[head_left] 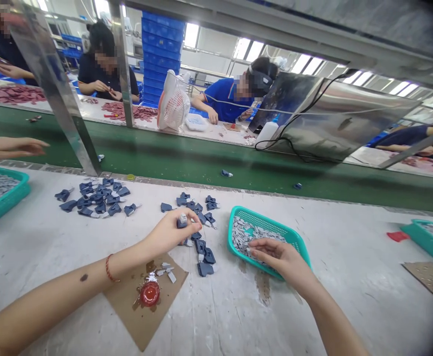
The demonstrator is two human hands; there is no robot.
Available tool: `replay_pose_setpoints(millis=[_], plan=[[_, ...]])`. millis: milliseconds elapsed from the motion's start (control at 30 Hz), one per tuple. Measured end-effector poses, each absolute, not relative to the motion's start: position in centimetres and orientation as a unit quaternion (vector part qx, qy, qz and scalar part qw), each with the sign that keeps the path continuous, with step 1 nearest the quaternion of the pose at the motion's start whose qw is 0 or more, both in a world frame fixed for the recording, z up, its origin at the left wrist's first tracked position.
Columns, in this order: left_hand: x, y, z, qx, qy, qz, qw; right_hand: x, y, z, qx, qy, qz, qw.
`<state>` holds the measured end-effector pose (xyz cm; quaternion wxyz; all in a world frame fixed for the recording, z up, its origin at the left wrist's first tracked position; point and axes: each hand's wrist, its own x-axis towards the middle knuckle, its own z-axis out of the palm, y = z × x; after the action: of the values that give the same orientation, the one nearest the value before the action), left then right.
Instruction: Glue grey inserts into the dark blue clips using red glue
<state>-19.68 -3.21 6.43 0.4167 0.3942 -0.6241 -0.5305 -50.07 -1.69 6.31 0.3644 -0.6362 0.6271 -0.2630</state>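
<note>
Head view: left hand [174,228] grips blue part [181,222], grey end up, axis near-upright; right hand [283,257], grip unclear.

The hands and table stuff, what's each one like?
Left hand: closed on a blue part
Right hand: at the grey pieces, grip unclear
Green basket: open-topped, holding grey pieces
Red round thing: wet, shiny
Cardboard: flat, wet-stained
Loose blue parts: scattered, some touching
Green belt: moving or still, can't tell
</note>
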Motion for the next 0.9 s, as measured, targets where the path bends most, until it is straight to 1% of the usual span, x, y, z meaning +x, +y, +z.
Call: replay_pose_setpoints(millis=[100,200,267,333,400,500,667,800,900], plan=[[-19.6,-0.9,6.6,0.423,-0.579,-0.599,0.358,-48.2,-0.4,6.4,-0.638,0.608,-0.341,0.328],[-19.7,1.7,7.0,0.416,-0.483,-0.695,0.332,-44.4,1.9,6.7,-0.693,0.53,-0.413,0.262],[-19.7,3.3,7.0,0.393,-0.425,-0.744,0.335,-41.6,3.4,6.9,-0.749,0.469,-0.419,0.208],[-19.3,4.6,6.7,0.381,-0.399,-0.759,0.346,-39.1,4.5,7.0,-0.796,0.419,-0.407,0.157],[-18.7,5.5,6.0,0.386,-0.392,-0.749,0.369,-37.2,5.2,6.8,-0.828,0.38,-0.394,0.118],[-17.4,6.9,4.5,0.423,-0.389,-0.714,0.4,-35.2,5.8,5.8,-0.862,0.327,-0.378,0.085],[-15.4,9.8,1.6,0.521,-0.426,-0.587,0.449,-32.7,7.0,4.2,-0.905,0.281,-0.318,0.043],[-14.4,11.7,0.2,0.567,-0.377,-0.584,0.442,-31.6,7.8,3.5,-0.918,0.266,-0.291,0.039],[-13.3,12.3,-0.1,0.55,-0.383,-0.611,0.422,-31.4,7.6,3.2,-0.915,0.283,-0.277,0.08]])
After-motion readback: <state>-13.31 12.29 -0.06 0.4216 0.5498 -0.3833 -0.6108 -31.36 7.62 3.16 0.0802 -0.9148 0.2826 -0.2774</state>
